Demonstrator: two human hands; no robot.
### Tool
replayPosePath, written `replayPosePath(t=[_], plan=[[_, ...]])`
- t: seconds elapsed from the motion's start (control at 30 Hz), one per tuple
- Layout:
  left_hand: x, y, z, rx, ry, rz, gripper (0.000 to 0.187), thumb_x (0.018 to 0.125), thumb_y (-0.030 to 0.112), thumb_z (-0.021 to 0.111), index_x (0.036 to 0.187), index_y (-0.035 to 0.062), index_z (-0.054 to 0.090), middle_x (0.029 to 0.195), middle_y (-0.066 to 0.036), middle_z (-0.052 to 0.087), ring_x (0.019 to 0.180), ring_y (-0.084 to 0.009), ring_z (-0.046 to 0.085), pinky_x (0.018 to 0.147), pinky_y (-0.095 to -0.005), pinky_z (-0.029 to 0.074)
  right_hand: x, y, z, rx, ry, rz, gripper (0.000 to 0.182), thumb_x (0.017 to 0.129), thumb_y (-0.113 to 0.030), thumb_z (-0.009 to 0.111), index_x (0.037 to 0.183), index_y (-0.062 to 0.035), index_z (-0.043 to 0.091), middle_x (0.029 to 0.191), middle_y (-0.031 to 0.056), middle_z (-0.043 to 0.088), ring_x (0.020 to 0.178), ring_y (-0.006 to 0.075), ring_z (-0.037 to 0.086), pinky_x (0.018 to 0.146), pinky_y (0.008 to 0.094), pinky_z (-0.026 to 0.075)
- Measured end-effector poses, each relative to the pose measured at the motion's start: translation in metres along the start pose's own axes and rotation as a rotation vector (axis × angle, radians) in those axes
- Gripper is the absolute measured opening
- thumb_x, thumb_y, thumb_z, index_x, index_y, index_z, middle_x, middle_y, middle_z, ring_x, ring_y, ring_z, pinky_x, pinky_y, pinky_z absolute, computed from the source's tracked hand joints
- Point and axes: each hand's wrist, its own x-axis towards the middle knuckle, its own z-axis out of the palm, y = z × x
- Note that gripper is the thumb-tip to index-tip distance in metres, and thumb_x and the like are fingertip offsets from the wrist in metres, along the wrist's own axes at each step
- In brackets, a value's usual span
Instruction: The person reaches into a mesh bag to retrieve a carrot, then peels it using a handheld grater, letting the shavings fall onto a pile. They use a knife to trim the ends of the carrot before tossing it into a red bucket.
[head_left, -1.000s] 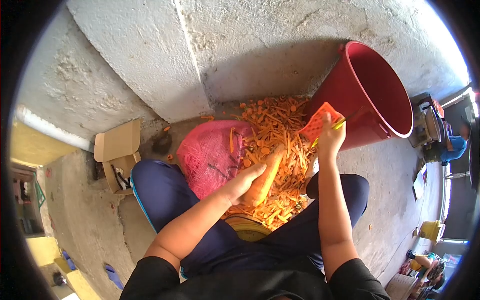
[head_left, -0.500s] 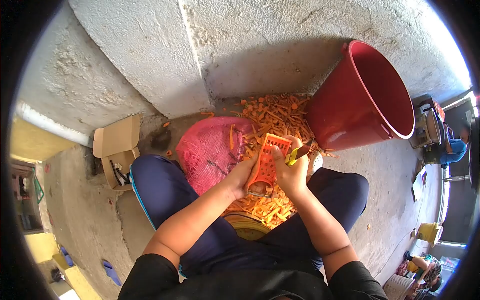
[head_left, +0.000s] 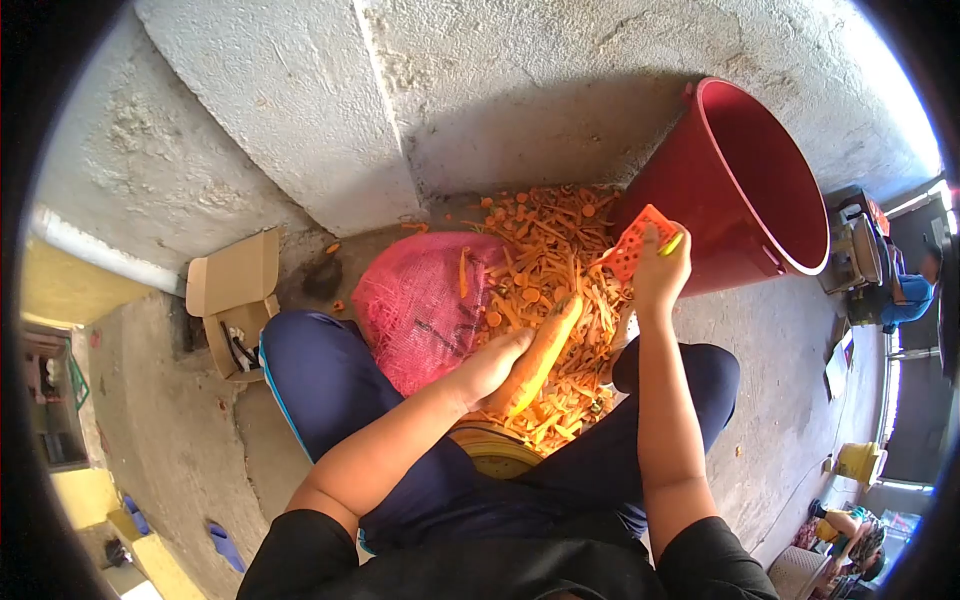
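My left hand (head_left: 488, 368) is wrapped around a thick, peeled-looking carrot (head_left: 545, 355), which points up and away to the right. In my right hand (head_left: 662, 278) is a flat orange plastic grater (head_left: 636, 243) with rows of holes. A yellow-green handle (head_left: 671, 243), that of a knife, also shows between the right fingers; its blade is hidden now. Beneath the hands lies a heap of carrot peelings and cut ends (head_left: 560, 240). Between my knees stands a yellow round container (head_left: 490, 460), with only part of its rim showing.
A pink mesh sack (head_left: 420, 310) lies left of the peelings. To their right a large dark red bucket (head_left: 680, 220) leans tilted near the wall. An open cardboard box (head_left: 235, 275) sits by my left knee. Two people are far off at right.
My hands have moved apart. The right one has gone up and right with the grater and the knife, while the left now shows a carrot in its grip.
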Motion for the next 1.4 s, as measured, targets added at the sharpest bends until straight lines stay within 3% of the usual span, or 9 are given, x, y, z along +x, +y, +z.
replayPosePath(t=[0.07, 0.27, 0.3, 0.33, 0.4, 0.93, 1.03, 1.17, 1.4], plan=[[0.001, 0.001, -0.003, -0.053, -0.008, 0.005, 0.040, 0.090, 0.038, 0.031, 0.101, 0.0034, 0.047, 0.079, -0.010, 0.058, 0.067, -0.0175, 0.058, 0.060, -0.0298, 0.049, 0.005, -0.002, -0.007, 0.122, -0.069, 0.218, 0.023, 0.081, -0.018, 0.056, 0.095, -0.0015, 0.049, 0.075, 0.0084, 0.056, 0.061, 0.0155, 0.050, 0.059, 0.0292, 0.043], [0.006, 0.010, -0.006, -0.242, 0.024, -0.046, 0.041, 0.089, 0.039, 0.035, 0.110, 0.0051, 0.046, 0.092, -0.008, 0.058, 0.079, -0.0165, 0.058, 0.070, -0.0293, 0.049, -0.062, -0.040, -0.006, 0.370, -0.406, 0.030, 0.022, 0.083, -0.015, 0.054, 0.097, -0.0013, 0.045, 0.078, 0.0019, 0.052, 0.069, 0.0059, 0.049, 0.061, 0.0202, 0.041], [0.003, 0.017, 0.003, -0.256, 0.033, -0.061, 0.040, 0.089, 0.038, 0.036, 0.110, 0.0052, 0.046, 0.093, -0.007, 0.058, 0.080, -0.0164, 0.058, 0.071, -0.0294, 0.049, -0.071, -0.067, -0.016, 0.506, -0.555, 0.276, 0.022, 0.083, -0.014, 0.053, 0.098, -0.0013, 0.044, 0.078, 0.0032, 0.053, 0.070, 0.0068, 0.050, 0.061, 0.0209, 0.042], [0.002, 0.021, 0.008, -0.270, 0.041, -0.076, 0.039, 0.089, 0.036, 0.036, 0.109, 0.0053, 0.047, 0.094, -0.007, 0.058, 0.080, -0.0163, 0.058, 0.071, -0.0295, 0.049, -0.077, -0.059, -0.011, 0.260, -0.537, 0.009, 0.024, 0.083, -0.014, 0.054, 0.100, -0.0005, 0.043, 0.080, 0.0047, 0.053, 0.071, 0.0081, 0.051, 0.062, 0.0213, 0.042], [0.009, 0.015, -0.001, -0.310, 0.044, -0.075, 0.036, 0.089, 0.034, 0.036, 0.108, 0.0055, 0.047, 0.094, -0.006, 0.058, 0.081, -0.0161, 0.058, 0.072, -0.0297, 0.049, -0.087, -0.062, -0.009, 0.374, -0.535, 0.066, 0.024, 0.080, -0.015, 0.057, 0.096, -0.0002, 0.046, 0.072, 0.0105, 0.057, 0.063, 0.0171, 0.058, 0.057, 0.0277, 0.045], [0.015, 0.012, 0.003, -0.307, 0.044, -0.005, 0.032, 0.090, 0.027, 0.034, 0.105, 0.0023, 0.047, 0.093, -0.008, 0.058, 0.079, -0.0139, 0.058, 0.067, -0.0290, 0.049, -0.083, -0.057, -0.009, 0.208, -0.506, 0.017, 0.023, 0.079, -0.014, 0.059, 0.095, -0.0017, 0.048, 0.074, 0.0136, 0.058, 0.067, 0.0202, 0.058, 0.062, 0.0310, 0.045], [0.013, 0.012, -0.010, -0.206, -0.324, 0.004, 0.033, 0.091, 0.030, 0.034, 0.105, 0.0026, 0.047, 0.088, -0.008, 0.058, 0.074, -0.0143, 0.058, 0.064, -0.0288, 0.049, -0.057, -0.046, -0.004, 0.114, -0.279, -0.031, 0.020, 0.079, -0.015, 0.059, 0.091, -0.0038, 0.049, 0.074, 0.0135, 0.057, 0.065, 0.0192, 0.053, 0.063, 0.0312, 0.044], [-0.003, 0.007, 0.007, -0.036, -0.045, -0.045, 0.037, 0.089, 0.037, 0.037, 0.104, 0.0047, 0.047, 0.084, -0.008, 0.058, 0.072, -0.0181, 0.059, 0.063, -0.0298, 0.049, 0.004, 0.005, -0.001, -0.066, 0.025, 0.000, 0.019, 0.081, -0.017, 0.056, 0.091, -0.0014, 0.049, 0.075, 0.0103, 0.057, 0.060, 0.0149, 0.052, 0.057, 0.0282, 0.043], [0.007, 0.007, -0.008, -0.173, -0.068, -0.133, 0.037, 0.088, 0.036, 0.039, 0.104, 0.0039, 0.047, 0.090, -0.011, 0.058, 0.076, -0.0238, 0.059, 0.066, -0.0334, 0.050, -0.046, -0.033, -0.009, 0.256, -0.328, -0.036, 0.022, 0.082, -0.014, 0.055, 0.097, -0.0013, 0.047, 0.078, 0.0020, 0.053, 0.069, 0.0062, 0.048, 0.061, 0.0211, 0.041]])
